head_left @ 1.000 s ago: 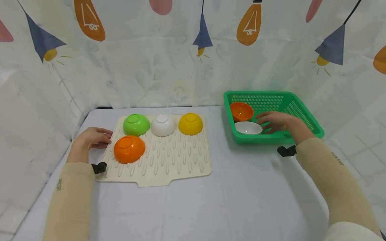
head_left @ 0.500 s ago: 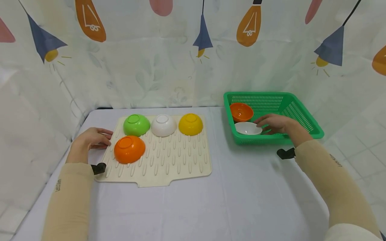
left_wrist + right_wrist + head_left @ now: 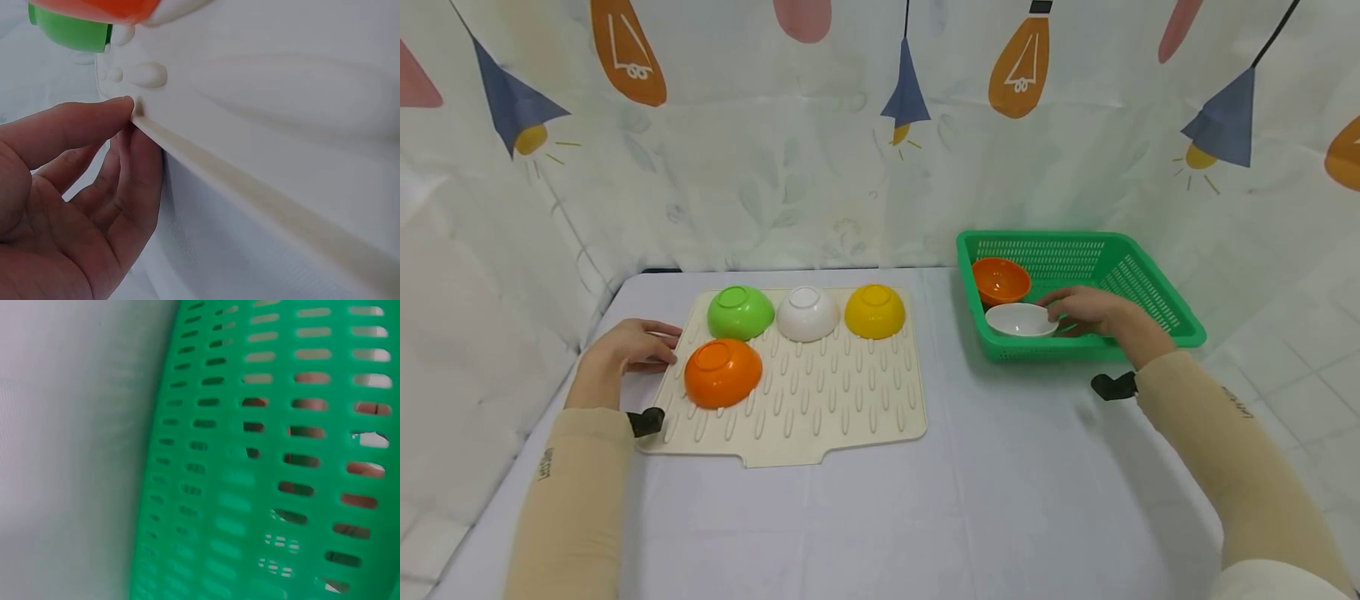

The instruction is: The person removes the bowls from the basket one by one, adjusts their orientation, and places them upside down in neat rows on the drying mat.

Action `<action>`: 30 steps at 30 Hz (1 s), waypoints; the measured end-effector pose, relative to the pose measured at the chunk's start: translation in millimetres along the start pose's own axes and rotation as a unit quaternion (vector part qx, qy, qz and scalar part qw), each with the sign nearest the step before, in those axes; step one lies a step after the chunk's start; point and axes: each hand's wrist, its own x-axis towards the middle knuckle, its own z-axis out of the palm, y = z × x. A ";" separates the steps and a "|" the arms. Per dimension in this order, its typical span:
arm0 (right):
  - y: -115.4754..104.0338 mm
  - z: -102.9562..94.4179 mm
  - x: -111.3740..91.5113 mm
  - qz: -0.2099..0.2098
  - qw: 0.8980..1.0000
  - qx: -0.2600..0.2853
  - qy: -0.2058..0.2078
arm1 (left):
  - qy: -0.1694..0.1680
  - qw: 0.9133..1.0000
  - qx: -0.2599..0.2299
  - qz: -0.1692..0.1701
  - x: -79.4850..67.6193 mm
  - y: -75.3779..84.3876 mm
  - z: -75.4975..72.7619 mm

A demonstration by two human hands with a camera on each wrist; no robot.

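Head view took in, nearest, a beige left sleeve (image 3: 576,500) and a beige right sleeve (image 3: 1225,467) reaching over a white tablecloth (image 3: 887,525). Beyond these lay a cream ridged mat (image 3: 850,404), an overturned orange bowl (image 3: 722,379) towards its left side. At the mat's left edge was the left hand (image 3: 631,343), whose thumb and a fingertip pinched that edge, as the left wrist view showed. Over to the right stood a green slotted basket (image 3: 1011,348); just behind its front wall sat an upright white bowl (image 3: 1018,320), its right rim pinched by the fingers of the right hand (image 3: 1090,310). That wall partly hid the lower fingers, so I could not tell how they lay. Farther back, an overturned green bowl (image 3: 740,317), overturned white bowl (image 3: 807,317) and overturned yellow bowl (image 3: 875,315) made a row along the mat, while an upright orange bowl (image 3: 1000,281) rested in the basket's left side. Behind everything hung a curtain (image 3: 812,167) printed with lamps and bulbs.
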 end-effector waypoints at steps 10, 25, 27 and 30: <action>-1.8 -15.7 -13.0 -0.024 0.999 0.026 0.011 | -0.001 1.000 0.001 0.008 0.0 0.1 -0.1; -33.3 -15.1 -26.8 -0.089 0.989 0.111 0.044 | -0.002 1.000 0.024 -0.006 0.0 2.0 0.6; -40.5 -9.1 -27.6 -0.100 0.986 0.126 0.045 | 0.000 1.000 0.027 -0.006 0.0 1.8 1.0; -50.7 0.3 -27.4 -0.113 0.983 0.140 0.046 | 0.001 1.000 0.028 -0.004 -0.9 2.0 1.8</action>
